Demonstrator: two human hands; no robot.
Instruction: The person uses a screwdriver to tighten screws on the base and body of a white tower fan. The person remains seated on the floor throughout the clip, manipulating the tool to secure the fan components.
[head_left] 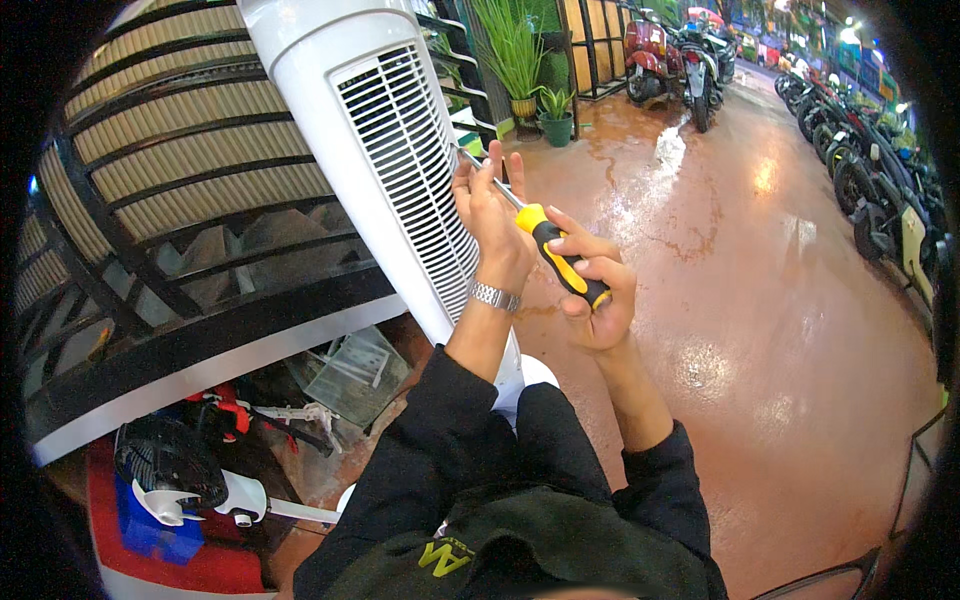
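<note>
Remotely, I had my right grip (pixel 605 285) clamped on a yellow-and-black-handled metal screwdriver (pixel 546 236). I couldn't tell whether my left grip (pixel 495 222), beside a tall white slatted tower (pixel 402 150), was closed.

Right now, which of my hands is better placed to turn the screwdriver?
Probably your right hand: it grips the yellow-and-black screwdriver handle, while your left hand is up by the metal shaft, near the white grille.

Wht fan (pixel 395 160): top cut @ edge.
</note>
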